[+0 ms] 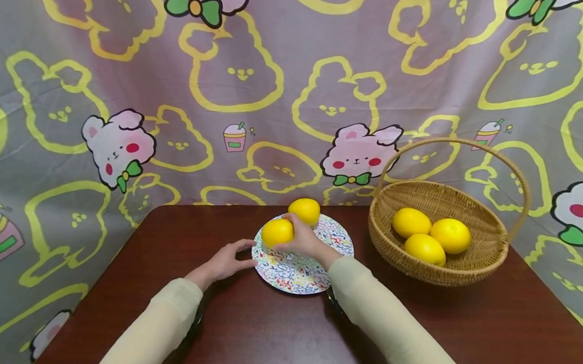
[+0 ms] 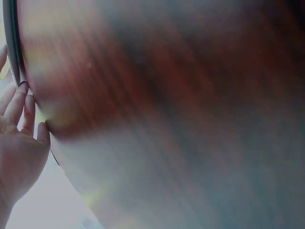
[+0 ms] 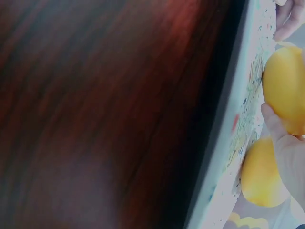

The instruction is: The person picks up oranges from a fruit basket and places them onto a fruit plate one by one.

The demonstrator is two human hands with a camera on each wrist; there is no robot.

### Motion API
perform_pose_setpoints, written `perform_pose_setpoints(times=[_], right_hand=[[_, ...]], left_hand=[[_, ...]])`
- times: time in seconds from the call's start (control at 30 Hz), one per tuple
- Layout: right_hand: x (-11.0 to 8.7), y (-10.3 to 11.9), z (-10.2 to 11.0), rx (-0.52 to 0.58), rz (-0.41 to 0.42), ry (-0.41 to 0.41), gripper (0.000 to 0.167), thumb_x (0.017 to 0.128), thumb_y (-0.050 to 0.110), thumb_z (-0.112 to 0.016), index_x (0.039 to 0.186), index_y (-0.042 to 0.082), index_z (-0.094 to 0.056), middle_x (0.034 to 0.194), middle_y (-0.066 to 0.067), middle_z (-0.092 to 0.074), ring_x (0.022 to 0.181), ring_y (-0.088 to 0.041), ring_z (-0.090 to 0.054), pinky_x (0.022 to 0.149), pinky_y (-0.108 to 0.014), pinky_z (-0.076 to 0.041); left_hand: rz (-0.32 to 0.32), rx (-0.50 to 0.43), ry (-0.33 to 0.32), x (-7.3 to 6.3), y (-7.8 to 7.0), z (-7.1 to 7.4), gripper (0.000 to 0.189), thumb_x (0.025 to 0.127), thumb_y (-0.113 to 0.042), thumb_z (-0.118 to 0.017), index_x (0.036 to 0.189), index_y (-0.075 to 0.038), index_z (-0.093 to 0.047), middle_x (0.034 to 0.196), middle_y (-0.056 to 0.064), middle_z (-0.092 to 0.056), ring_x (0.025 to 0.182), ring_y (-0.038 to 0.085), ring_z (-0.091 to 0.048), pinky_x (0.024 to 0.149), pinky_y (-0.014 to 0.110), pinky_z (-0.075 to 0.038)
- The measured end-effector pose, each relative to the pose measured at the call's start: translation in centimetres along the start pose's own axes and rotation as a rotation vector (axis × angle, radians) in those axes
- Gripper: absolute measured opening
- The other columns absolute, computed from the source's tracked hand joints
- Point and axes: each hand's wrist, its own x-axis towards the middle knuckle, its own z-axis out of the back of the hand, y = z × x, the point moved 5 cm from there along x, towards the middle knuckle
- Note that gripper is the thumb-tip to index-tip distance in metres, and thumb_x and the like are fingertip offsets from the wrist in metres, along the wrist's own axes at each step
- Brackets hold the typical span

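In the head view my right hand point(image 1: 305, 238) grips a lemon point(image 1: 277, 233) over the left part of a round plate point(image 1: 298, 274) with a colourful speckled pattern. The right wrist view has thumb and fingers around this lemon point(image 3: 282, 86), its lower side close to the plate's surface. A second lemon point(image 1: 304, 208) lies on the plate's far edge, just behind the held one. At the plate's left rim is my left hand point(image 1: 226, 261), thumb and fingers spread apart. Its extended fingertips point(image 2: 23, 90) meet the edge in the left wrist view, with nothing gripped.
To the right of the plate stands a tilted wicker basket point(image 1: 393, 254) with a tall arched handle point(image 1: 516, 172); three lemons point(image 1: 425, 250) lie in it. Everything stands on a dark reddish-brown table point(image 1: 282, 340). A patterned cloth point(image 1: 274, 81) hangs behind the table.
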Motion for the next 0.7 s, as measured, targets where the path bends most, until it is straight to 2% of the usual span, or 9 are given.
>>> perform_pose_setpoints(times=[0.27,0.5,0.7], right_hand=[[0.14,0.23,0.15,-0.027,0.027,0.014,0.081,0.075,0.029,-0.086,0.141,0.011,-0.041,0.127,-0.012,-0.054,0.109,-0.027,-0.054,0.098,-0.044,-0.042],[0.09,-0.03,0.48,-0.06,-0.011,-0.002,0.082,0.075,0.032,-0.085,0.143,0.014,-0.042,0.128,-0.007,-0.054,0.106,-0.025,-0.054,0.095,-0.042,-0.044],[-0.07,-0.05,0.75,-0.038,0.002,-0.017,0.077,0.078,0.031,-0.084,0.141,0.012,-0.044,0.13,-0.008,-0.053,0.107,-0.026,-0.053,0.096,-0.044,-0.043]], left_hand=[[0.006,-0.004,-0.006,0.1,0.16,-0.09,0.059,0.089,-0.032,-0.072,0.139,-0.009,-0.05,0.141,0.016,-0.05,0.131,0.032,-0.043,0.109,0.05,-0.032],[-0.012,0.002,-0.009,0.01,0.16,0.0,0.059,0.089,-0.032,-0.072,0.139,-0.008,-0.05,0.14,0.018,-0.05,0.131,0.034,-0.043,0.108,0.051,-0.032],[0.002,0.007,-0.007,0.11,0.23,-0.14,0.061,0.089,-0.034,-0.072,0.14,-0.009,-0.05,0.141,0.016,-0.05,0.132,0.033,-0.043,0.109,0.05,-0.032]])
